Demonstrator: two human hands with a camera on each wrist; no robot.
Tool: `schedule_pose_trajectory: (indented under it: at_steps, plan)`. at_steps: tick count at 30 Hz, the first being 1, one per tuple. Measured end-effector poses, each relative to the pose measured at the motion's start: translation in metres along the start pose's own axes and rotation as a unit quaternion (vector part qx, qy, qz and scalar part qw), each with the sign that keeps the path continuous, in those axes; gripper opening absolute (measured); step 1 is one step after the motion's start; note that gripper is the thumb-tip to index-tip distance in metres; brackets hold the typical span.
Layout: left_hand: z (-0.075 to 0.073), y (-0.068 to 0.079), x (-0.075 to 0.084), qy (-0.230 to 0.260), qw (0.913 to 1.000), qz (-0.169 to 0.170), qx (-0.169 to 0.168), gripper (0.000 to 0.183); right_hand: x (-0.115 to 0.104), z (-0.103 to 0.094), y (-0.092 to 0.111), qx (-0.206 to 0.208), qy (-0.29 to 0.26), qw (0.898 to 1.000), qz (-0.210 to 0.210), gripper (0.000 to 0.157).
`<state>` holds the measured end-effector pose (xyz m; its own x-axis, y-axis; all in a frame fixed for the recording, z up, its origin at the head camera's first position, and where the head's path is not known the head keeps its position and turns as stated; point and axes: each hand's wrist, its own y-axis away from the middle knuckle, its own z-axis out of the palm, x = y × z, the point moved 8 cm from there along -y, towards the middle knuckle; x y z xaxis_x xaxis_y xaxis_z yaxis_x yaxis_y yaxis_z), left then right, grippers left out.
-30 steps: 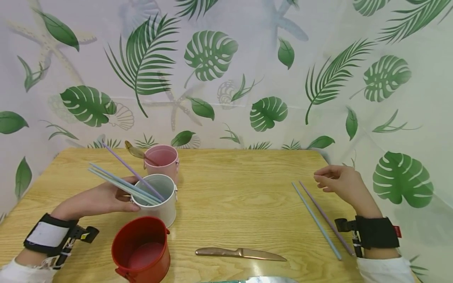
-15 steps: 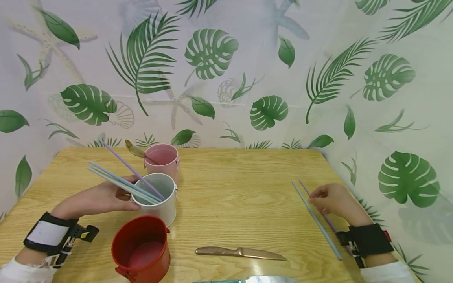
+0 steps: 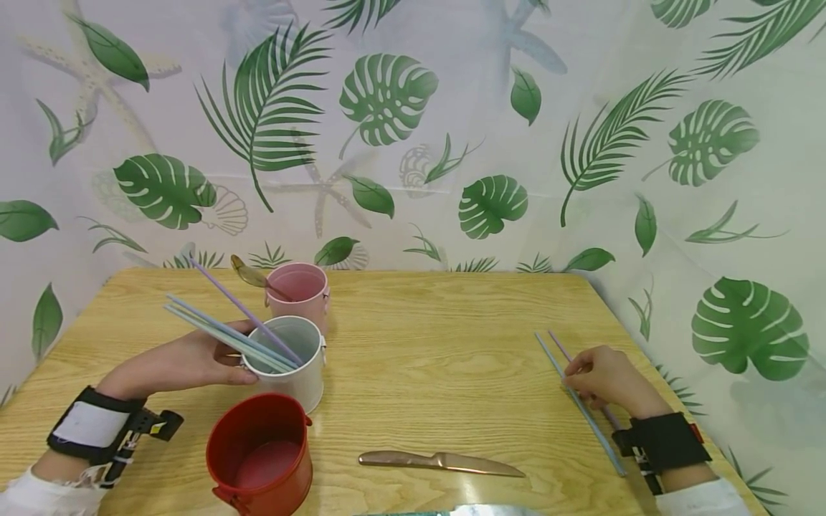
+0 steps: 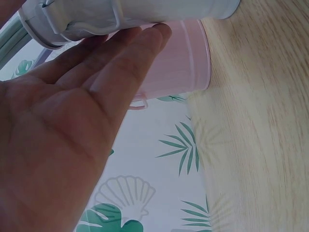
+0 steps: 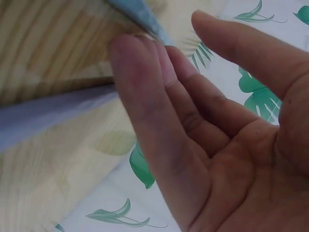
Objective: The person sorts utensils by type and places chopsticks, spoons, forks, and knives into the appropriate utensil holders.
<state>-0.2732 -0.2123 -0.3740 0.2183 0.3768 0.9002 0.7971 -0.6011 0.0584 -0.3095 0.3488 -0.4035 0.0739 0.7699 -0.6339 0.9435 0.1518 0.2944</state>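
My left hand [image 3: 187,365] holds the white bucket [image 3: 302,387], fingers along its far side and thumb at the near rim. Several straws lean out of that bucket toward the left, among them a purple straw [image 3: 241,308] and pale blue ones. Over on the right, my right hand [image 3: 606,380] is low above two straws lying side by side, a blue straw [image 3: 599,436] and a purple straw [image 3: 559,345]. In the right wrist view its fingertips [image 5: 137,58] reach the blue straw, with the thumb apart from them. Whether they touch the purple straw, I cannot tell.
Behind the white bucket stands a pink bucket [image 3: 315,314] with a golden spoon [image 3: 248,274] in it. A red bucket [image 3: 287,476] is in front. One knife [image 3: 445,462] lies near the front; a green-handled utensil [image 3: 493,510] is cut off below. A leaf-print cloth [image 3: 413,236] hangs behind.
My right hand has come down and slightly left, from beside the two straws on the table to just over them. My left hand stays on the white bucket.
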Motion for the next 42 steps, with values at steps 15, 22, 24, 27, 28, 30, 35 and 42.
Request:
schedule_pose_trajectory:
  at_steps: [15, 22, 24, 27, 28, 30, 35, 42]
  plan:
    - [-0.001, -0.001, 0.000, -0.003, 1.0000, -0.005, 0.001, 0.071, 0.006, 0.002, -0.006, 0.020, 0.036, 0.999, 0.015, 0.015]
    - [-0.003, -0.002, -0.003, -0.016, 0.9998, -0.013, 0.006, 0.069, 0.007, 0.002, -0.005, 0.018, 0.043, 0.999, 0.018, 0.014]
    - [-0.004, -0.001, -0.003, -0.019, 0.9997, -0.015, 0.005, 0.069, 0.007, 0.002, -0.005, 0.016, 0.043, 0.999, 0.018, 0.013]
    - [-0.005, -0.001, -0.002, -0.024, 0.9996, -0.017, 0.004, 0.069, 0.005, 0.003, -0.004, 0.015, 0.045, 0.999, 0.017, 0.012]
    - [-0.004, 0.000, -0.002, -0.025, 0.9995, -0.017, 0.003, 0.069, 0.005, 0.003, -0.004, 0.016, 0.046, 0.999, 0.016, 0.012]
    - [-0.004, 0.000, -0.001, -0.023, 0.9996, -0.016, 0.003, 0.068, 0.003, 0.003, -0.004, 0.017, 0.050, 0.998, 0.014, 0.011]
    - [-0.003, -0.001, 0.000, -0.019, 0.9998, -0.008, 0.005, 0.067, 0.000, 0.003, -0.004, 0.022, 0.054, 0.998, 0.012, 0.011]
    - [-0.002, -0.001, -0.001, -0.024, 0.9996, -0.011, 0.007, 0.069, -0.004, 0.000, -0.005, 0.026, 0.044, 0.999, 0.005, 0.014]
